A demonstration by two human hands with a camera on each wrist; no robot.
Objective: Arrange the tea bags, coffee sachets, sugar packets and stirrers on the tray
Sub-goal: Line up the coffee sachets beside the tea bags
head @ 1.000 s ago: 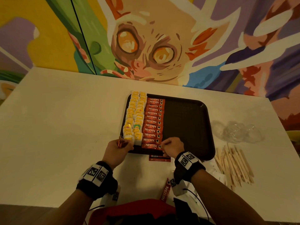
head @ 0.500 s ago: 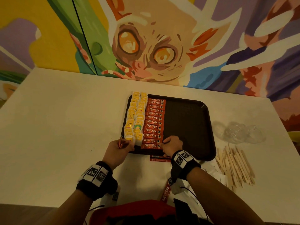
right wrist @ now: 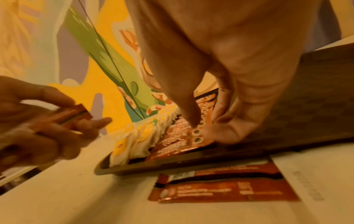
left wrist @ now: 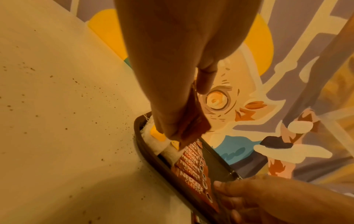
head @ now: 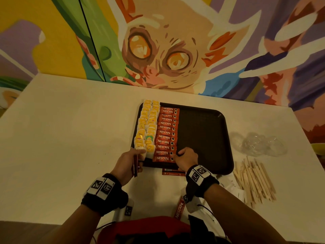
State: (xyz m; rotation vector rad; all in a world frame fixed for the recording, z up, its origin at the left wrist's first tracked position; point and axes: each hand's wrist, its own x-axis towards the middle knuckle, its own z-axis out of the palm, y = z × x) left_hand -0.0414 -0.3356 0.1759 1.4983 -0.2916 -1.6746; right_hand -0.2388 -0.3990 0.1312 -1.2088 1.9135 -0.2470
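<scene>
The right hand covered the right end of the nearest coffee sachets on the tray. Two more sachets lay on the desk, half hidden under the tray's near edge and the wrist. In the right wrist view the left hand was blurred and cut by the picture's edge, so how many sachets its grip held could not be counted. The small print on the tea bags was too small to read.

black wristbands, square-patterned white tags, red garment
</scene>
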